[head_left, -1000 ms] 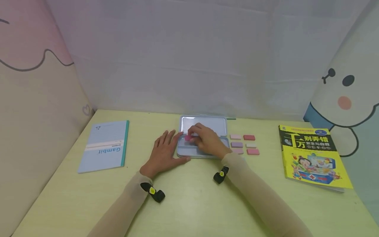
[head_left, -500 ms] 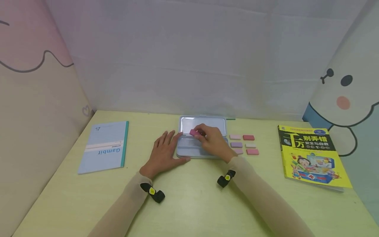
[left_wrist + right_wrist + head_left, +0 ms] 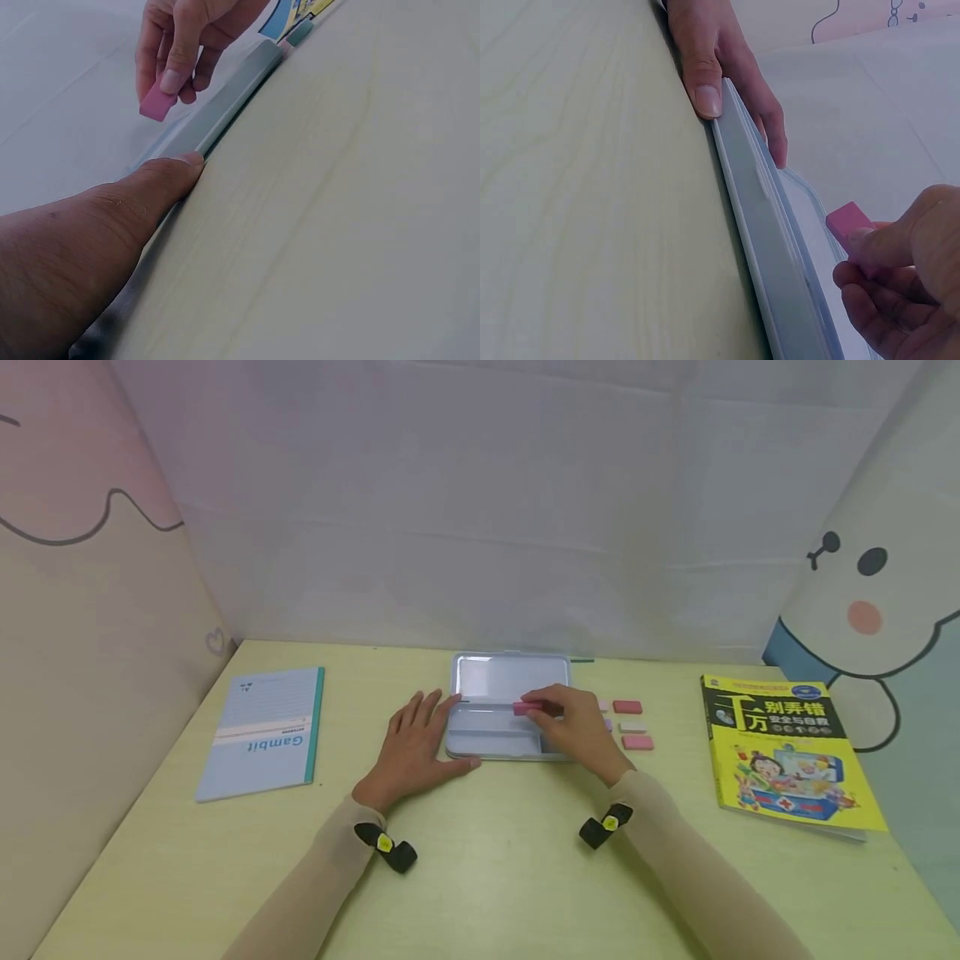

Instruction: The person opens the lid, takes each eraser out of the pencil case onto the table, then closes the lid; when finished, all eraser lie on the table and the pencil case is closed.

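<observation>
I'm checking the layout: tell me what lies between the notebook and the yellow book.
In the head view: left hand, open tin, right hand pinching a pink eraser, loose erasers.

Left hand is lying flat on the counter, thumb tip touching the near wall of the grey tin case. Right hand is pinching a pink eraser above the case, fingertips pointing down. A yellow book's corner is showing beyond.

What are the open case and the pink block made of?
Case: probably thin painted or tinned metal, with a smooth grey-blue sheen, a rolled rim and thin walls. Pink block pinched in the right hand: looks like matte rubber or foam, possibly an eraser; opaque, with no gloss.
</observation>
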The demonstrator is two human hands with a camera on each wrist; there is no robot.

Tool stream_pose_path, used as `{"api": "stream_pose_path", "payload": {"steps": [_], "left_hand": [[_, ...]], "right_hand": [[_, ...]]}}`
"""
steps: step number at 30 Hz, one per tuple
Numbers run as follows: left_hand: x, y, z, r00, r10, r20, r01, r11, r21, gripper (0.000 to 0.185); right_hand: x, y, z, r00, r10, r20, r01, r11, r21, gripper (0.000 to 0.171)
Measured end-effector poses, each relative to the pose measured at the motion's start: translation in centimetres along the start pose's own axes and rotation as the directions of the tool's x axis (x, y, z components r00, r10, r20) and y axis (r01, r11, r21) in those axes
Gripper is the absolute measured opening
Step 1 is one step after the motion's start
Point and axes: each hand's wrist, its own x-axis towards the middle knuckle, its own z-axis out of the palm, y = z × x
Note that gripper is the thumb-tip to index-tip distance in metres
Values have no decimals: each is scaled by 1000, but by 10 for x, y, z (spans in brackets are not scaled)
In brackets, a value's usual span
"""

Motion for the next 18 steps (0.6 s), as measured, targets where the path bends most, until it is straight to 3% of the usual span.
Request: {"api": "stream_pose_path", "payload": {"steps": [18], "left_hand": [[0,-1,1,1000,0,-4,0,1000,-6,102]], "right_hand": [[-34,20,-39,995,52,-90,-53,999,-6,20]]}}
